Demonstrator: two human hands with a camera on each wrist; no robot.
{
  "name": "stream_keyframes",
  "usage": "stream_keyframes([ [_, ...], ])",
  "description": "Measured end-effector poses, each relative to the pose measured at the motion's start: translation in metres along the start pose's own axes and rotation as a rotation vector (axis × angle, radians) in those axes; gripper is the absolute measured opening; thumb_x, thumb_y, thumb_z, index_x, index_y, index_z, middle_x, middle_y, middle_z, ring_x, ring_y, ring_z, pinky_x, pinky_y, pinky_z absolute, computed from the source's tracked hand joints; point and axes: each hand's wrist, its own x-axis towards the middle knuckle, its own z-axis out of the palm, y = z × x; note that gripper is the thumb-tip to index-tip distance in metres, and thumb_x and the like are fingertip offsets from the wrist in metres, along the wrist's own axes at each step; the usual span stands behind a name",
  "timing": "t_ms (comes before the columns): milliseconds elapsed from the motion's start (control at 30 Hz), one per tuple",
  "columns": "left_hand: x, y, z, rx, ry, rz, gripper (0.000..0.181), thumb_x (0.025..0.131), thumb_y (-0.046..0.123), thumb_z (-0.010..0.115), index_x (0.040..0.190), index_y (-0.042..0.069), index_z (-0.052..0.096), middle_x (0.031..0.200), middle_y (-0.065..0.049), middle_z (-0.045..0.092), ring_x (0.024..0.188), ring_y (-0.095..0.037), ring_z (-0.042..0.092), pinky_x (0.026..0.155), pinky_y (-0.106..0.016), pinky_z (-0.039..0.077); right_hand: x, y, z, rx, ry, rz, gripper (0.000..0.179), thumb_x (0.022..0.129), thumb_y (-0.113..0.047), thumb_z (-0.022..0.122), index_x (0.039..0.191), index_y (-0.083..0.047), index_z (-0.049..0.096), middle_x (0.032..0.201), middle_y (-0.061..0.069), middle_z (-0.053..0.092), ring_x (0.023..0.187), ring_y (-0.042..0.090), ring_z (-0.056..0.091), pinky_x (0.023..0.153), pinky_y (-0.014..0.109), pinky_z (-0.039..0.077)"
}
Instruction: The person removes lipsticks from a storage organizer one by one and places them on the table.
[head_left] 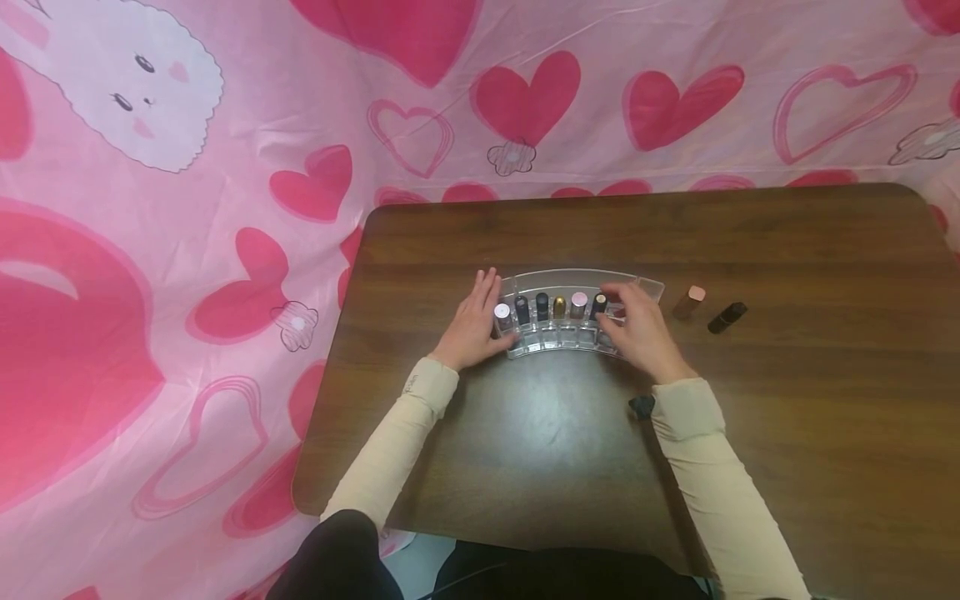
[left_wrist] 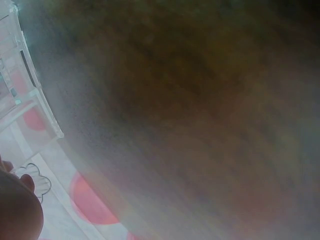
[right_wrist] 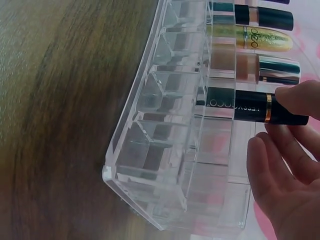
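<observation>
A clear curved lipstick organizer (head_left: 573, 279) stands on the table with several tubes upright in its back row. My right hand (head_left: 643, 333) is at its right end, thumb and fingers pinching the top of a black lipstick (right_wrist: 251, 106) with a gold band, whose lower part is in a slot. My left hand (head_left: 472, 327) rests against the organizer's left end, fingers straight and thumb toward its front. Beside the black lipstick are a pink-topped tube (head_left: 579, 302) and a gold tube (head_left: 559, 307). A white-capped tube (head_left: 502, 312) is nearest my left hand.
Right of the organizer, a rose-gold tube (head_left: 690, 302) and a black tube (head_left: 727, 317) are on the brown wooden table (head_left: 825, 350). A small black object (head_left: 641, 407) sits by my right cuff. A pink heart-patterned cloth (head_left: 247, 183) hangs behind and at the left.
</observation>
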Motion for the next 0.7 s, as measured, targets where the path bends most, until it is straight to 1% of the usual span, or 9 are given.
stream_keyframes([
  [100, 0.0001, -0.0002, 0.0005, 0.002, -0.003, -0.003, 0.102, 0.074, 0.059, 0.058, 0.145, 0.009, 0.003, 0.151, 0.003, -0.014, 0.138, -0.016, -0.015, 0.11, -0.044, 0.019, 0.0007, -0.0007, 0.0007, -0.016, 0.007, -0.002, 0.041, 0.08, -0.007, 0.063, 0.118, 0.0, 0.05, 0.111, 0.019, 0.054, 0.091, 0.034, 0.056, 0.079, 0.045, 0.048],
  [233, 0.0002, -0.0005, 0.001, 0.007, -0.004, -0.005, 0.103, 0.074, 0.06, 0.057, 0.145, 0.011, 0.001, 0.151, 0.004, -0.015, 0.138, -0.016, -0.015, 0.11, -0.044, 0.019, 0.0022, -0.0018, 0.0017, -0.032, 0.016, 0.004, 0.039, 0.079, -0.008, 0.064, 0.116, 0.0, 0.051, 0.11, 0.019, 0.055, 0.091, 0.032, 0.055, 0.079, 0.044, 0.048],
  [300, 0.0, -0.0003, 0.0008, 0.005, -0.005, -0.005, 0.103, 0.074, 0.06, 0.057, 0.145, 0.012, 0.0, 0.151, 0.004, -0.015, 0.138, -0.016, -0.015, 0.11, -0.044, 0.019, 0.0029, -0.0018, 0.0026, -0.041, 0.019, 0.012, 0.039, 0.079, -0.008, 0.065, 0.115, -0.001, 0.052, 0.109, 0.017, 0.055, 0.092, 0.031, 0.053, 0.079, 0.043, 0.047],
  [500, 0.0001, -0.0003, 0.0003, -0.006, 0.007, 0.001, 0.102, 0.074, 0.058, 0.059, 0.145, 0.009, 0.006, 0.152, 0.001, -0.009, 0.138, -0.016, -0.014, 0.109, -0.044, 0.02, 0.0037, -0.0015, 0.004, -0.059, 0.017, 0.028, 0.036, 0.08, -0.01, 0.063, 0.113, -0.003, 0.053, 0.109, 0.017, 0.055, 0.095, 0.03, 0.05, 0.081, 0.044, 0.044],
  [700, -0.0004, -0.0004, 0.0, -0.005, -0.001, -0.001, 0.102, 0.074, 0.058, 0.059, 0.145, 0.01, 0.003, 0.152, 0.001, -0.011, 0.138, -0.015, -0.015, 0.11, -0.044, 0.019, 0.0037, -0.0026, 0.0037, -0.065, 0.01, 0.039, 0.035, 0.08, -0.01, 0.062, 0.113, -0.003, 0.053, 0.109, 0.016, 0.054, 0.097, 0.03, 0.049, 0.082, 0.045, 0.043],
])
